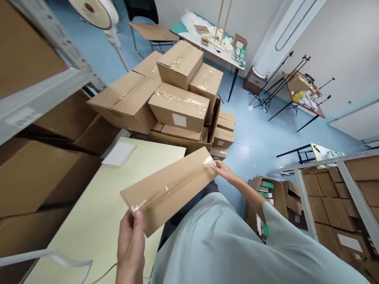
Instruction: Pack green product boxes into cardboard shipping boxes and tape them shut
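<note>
A long cardboard box [171,189] is held between my two hands above the edge of the pale yellow table [97,213]. Clear tape runs along its top seam and folds over both ends. My left hand [132,240] grips the near left end, thumb on the taped edge and fingers underneath. At the far right end, my right hand [220,169] pinches the corner by the tape. Beyond the box, several taped cartons [179,106] are piled up, one with a white label.
A white sheet [120,153] lies at the table's far left corner. Metal shelving with cartons [41,173] stands close on the left, and another loaded rack [331,193] on the right. An open carton of green and white boxes [266,189] sits on the floor. A fan [96,14] stands behind.
</note>
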`<state>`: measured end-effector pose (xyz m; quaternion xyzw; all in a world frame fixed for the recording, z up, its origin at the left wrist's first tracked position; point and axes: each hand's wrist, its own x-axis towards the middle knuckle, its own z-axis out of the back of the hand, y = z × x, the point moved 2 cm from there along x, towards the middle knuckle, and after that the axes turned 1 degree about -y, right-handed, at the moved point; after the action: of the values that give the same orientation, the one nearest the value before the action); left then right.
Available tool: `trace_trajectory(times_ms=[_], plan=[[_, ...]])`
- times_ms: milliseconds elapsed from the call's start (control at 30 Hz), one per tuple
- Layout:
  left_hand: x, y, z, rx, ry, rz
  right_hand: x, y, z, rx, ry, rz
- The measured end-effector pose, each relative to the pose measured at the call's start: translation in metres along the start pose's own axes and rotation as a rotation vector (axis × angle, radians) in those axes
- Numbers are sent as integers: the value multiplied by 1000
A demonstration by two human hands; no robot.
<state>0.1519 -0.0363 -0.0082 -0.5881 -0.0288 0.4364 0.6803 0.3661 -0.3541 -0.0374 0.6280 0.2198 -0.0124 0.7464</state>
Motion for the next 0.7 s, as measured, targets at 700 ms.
trace_trajectory(times_ms=[700], plan=[[115,-29,-477,783,581,-36,47,-155,330,21,-633,-375]])
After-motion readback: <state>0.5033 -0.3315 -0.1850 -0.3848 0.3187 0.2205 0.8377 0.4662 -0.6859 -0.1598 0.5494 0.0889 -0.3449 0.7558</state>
